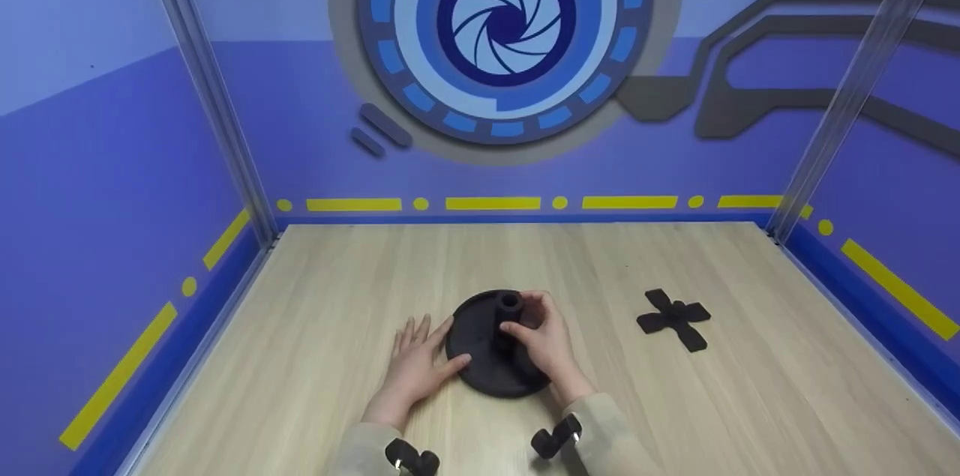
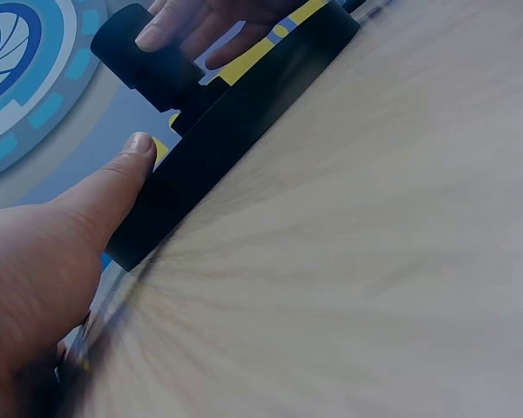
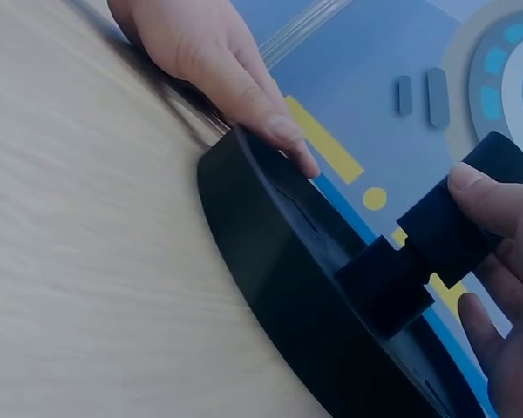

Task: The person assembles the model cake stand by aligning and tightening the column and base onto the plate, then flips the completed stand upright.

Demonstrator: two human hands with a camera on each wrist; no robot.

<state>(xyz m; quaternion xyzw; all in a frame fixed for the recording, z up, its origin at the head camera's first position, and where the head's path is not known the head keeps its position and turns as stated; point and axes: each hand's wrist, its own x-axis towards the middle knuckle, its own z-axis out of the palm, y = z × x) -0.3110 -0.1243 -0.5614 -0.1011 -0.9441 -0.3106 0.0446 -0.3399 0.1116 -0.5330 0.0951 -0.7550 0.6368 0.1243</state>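
Note:
A round black dish with a raised rim lies flat on the wooden table. My right hand pinches a black hollow cylinder between thumb and fingers, upright over the dish. Below it, a short wider post rises from the dish floor, and a narrow neck shows between the two in the right wrist view. On the dish's left side, my left hand rests with fingers spread and fairly straight, its thumb over the rim.
A black four-bladed piece with a small central knob lies on the table to the right of the dish. Painted blue walls with yellow dashes border the table at the back and both sides.

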